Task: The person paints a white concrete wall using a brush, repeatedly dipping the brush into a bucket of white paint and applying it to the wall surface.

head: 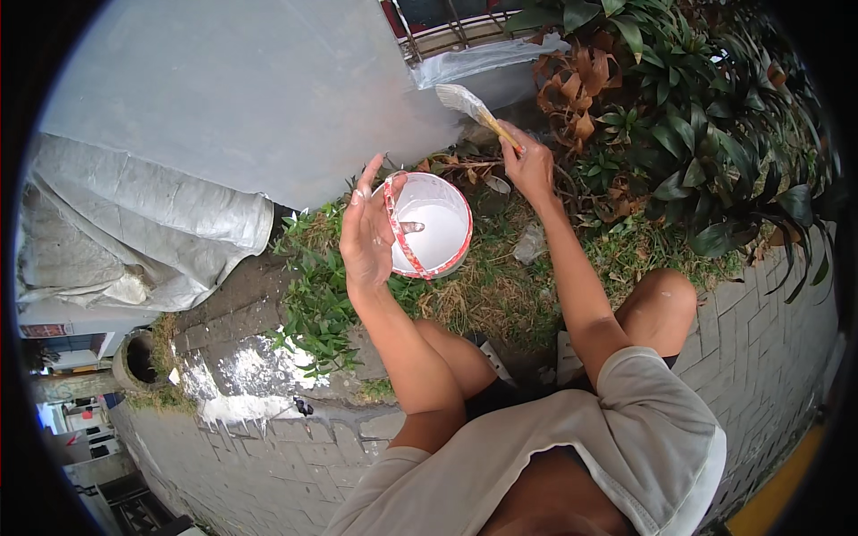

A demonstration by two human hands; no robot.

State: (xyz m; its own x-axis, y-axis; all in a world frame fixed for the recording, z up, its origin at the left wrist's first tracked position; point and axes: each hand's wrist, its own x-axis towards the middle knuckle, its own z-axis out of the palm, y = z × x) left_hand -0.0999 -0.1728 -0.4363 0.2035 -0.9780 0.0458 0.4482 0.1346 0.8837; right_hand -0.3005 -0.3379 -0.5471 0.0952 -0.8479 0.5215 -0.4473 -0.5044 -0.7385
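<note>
My left hand [367,234] has hold of a small white plastic paint bucket [462,258] at its side. The bucket's red, paint-spattered handle [402,234] runs past the thumb, and two other fingers stick up outside. White paint [439,224] lies inside the bucket. In my right hand [533,167] is a paintbrush [497,126], gripped by its yellow wooden handle. White paint coats its bristles, which point up and left toward the wall, below the window ledge. Whether the bristles touch the wall cannot be told.
A pale painted wall [268,87] rises ahead, with a barred window [456,27] above a white-streaked ledge [482,60]. Leafy plants [670,127] crowd the right. A grey tarp [154,214] hangs at left. White paint spills [261,375] mark the paving. A crumpled clear plastic piece [529,243] lies on grass.
</note>
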